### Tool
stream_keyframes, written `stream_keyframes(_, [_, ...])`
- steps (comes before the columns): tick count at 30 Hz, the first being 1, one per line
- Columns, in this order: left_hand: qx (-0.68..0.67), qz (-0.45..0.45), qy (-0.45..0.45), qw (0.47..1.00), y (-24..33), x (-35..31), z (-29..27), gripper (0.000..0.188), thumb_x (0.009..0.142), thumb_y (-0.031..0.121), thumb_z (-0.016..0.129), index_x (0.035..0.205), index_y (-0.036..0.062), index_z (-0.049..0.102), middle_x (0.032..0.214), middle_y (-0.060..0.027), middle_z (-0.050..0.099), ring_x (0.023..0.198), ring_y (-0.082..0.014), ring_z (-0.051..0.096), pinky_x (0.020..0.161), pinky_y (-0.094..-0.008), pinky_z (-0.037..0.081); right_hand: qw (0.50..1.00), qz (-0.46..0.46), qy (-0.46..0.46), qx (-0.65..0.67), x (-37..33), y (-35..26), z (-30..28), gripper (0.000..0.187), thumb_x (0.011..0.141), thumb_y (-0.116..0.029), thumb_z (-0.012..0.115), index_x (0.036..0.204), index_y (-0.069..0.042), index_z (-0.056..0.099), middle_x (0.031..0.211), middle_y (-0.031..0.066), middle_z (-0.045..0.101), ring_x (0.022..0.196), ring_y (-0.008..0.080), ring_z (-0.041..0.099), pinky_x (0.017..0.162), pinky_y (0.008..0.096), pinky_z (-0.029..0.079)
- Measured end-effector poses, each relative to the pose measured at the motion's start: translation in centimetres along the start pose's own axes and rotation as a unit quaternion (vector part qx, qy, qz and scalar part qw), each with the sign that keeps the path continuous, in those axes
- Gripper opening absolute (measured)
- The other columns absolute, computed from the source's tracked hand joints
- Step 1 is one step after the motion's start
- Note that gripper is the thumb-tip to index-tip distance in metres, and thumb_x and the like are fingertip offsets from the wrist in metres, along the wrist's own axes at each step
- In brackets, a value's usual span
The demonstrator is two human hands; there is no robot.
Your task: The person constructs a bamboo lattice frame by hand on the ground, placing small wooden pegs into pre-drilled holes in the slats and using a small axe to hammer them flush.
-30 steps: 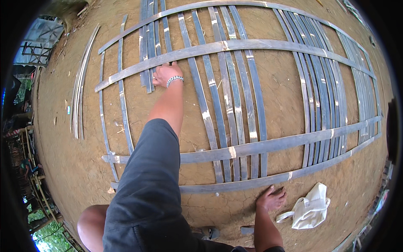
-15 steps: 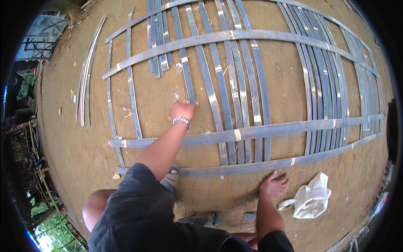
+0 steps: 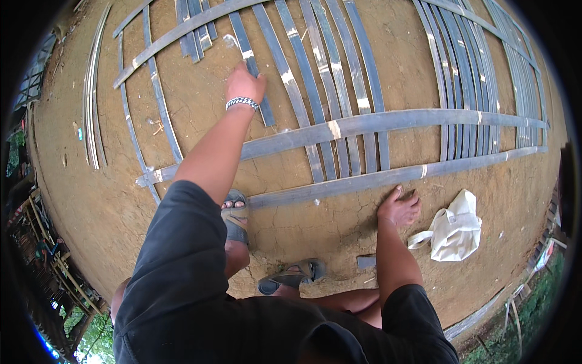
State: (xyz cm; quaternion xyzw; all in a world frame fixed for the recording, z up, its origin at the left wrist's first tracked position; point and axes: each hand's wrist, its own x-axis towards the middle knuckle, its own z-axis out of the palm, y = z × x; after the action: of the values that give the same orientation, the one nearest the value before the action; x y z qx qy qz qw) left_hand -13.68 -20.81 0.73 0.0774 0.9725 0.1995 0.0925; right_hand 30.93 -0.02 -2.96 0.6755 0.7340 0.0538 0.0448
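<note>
A lattice of flat, dark split-bamboo strips with pale node marks lies on bare earth. My left hand [image 3: 245, 85], with a chain bracelet at the wrist, is closed on one lengthwise bamboo strip [image 3: 267, 114]. The strip's near end sticks out past my hand and stops just short of a long cross strip [image 3: 291, 139]. My right hand [image 3: 400, 208] rests on the soil, fingers apart and holding nothing, just below the nearest cross strip [image 3: 364, 181]. My left palm and some fingertips are hidden.
A white cloth bag [image 3: 458, 230] lies right of my right hand. A small dark flat piece [image 3: 366, 261] is by my right forearm. My sandalled feet [image 3: 235, 215] stand at the near edge. Thin loose strips [image 3: 93, 103] lie far left, and closely set strips [image 3: 470, 79] fill the right side.
My left hand has shifted from the strip's near end to farther up it. That end now lies closer to the cross strip. The view has tilted; my right hand stays on the ground.
</note>
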Motion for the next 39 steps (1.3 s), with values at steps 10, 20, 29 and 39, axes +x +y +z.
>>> stream_keyframes(10, [-0.054, -0.034, -0.096, 0.993, 1.0, -10.7, -0.2, 0.059, 0.078, 0.032, 0.081, 0.120, -0.0022, 0.057, 0.095, -0.0154, 0.070, 0.092, -0.0337, 0.069, 0.083, -0.0428, 0.055, 1.000, 0.001, -0.017, 0.016, 0.0, -0.1, -0.4, 0.079, 0.094, -0.067, 0.049, 0.150, -0.013, 0.043, 0.154, 0.0195, 0.038, 0.142, 0.0394, 0.035, 0.114, 0.0571, 0.027])
stream_keyframes(20, [-0.042, -0.042, -0.151, 0.987, 1.7, -11.5, 0.8, 0.062, 0.080, 0.029, 0.077, 0.124, -0.0060, 0.051, 0.107, -0.0276, 0.069, 0.103, -0.0413, 0.068, 0.091, -0.0459, 0.053, 1.000, 0.006, -0.007, 0.022, -0.1, 0.2, 0.0, 0.077, 0.095, -0.067, 0.049, 0.150, -0.014, 0.043, 0.154, 0.0178, 0.038, 0.142, 0.0384, 0.034, 0.115, 0.0577, 0.026])
stream_keyframes(29, [-0.015, -0.020, -0.115, 0.993, 2.1, -7.4, 1.1, 0.064, 0.078, 0.030, 0.079, 0.120, -0.0085, 0.050, 0.110, -0.0320, 0.067, 0.105, -0.0446, 0.067, 0.092, -0.0460, 0.053, 0.999, 0.013, -0.036, 0.017, -0.1, -0.4, -0.4, 0.078, 0.095, -0.067, 0.049, 0.151, -0.014, 0.041, 0.155, 0.0181, 0.036, 0.143, 0.0384, 0.032, 0.115, 0.0574, 0.025])
stream_keyframes(39, [-0.020, -0.011, -0.107, 0.994, 2.0, -9.8, 1.8, 0.063, 0.079, 0.028, 0.078, 0.121, -0.0069, 0.048, 0.105, -0.0303, 0.067, 0.102, -0.0442, 0.067, 0.092, -0.0469, 0.052, 0.999, 0.015, -0.034, 0.024, 0.0, -0.2, -0.3, 0.079, 0.094, -0.067, 0.049, 0.151, -0.013, 0.041, 0.156, 0.0176, 0.035, 0.144, 0.0389, 0.030, 0.116, 0.0573, 0.024])
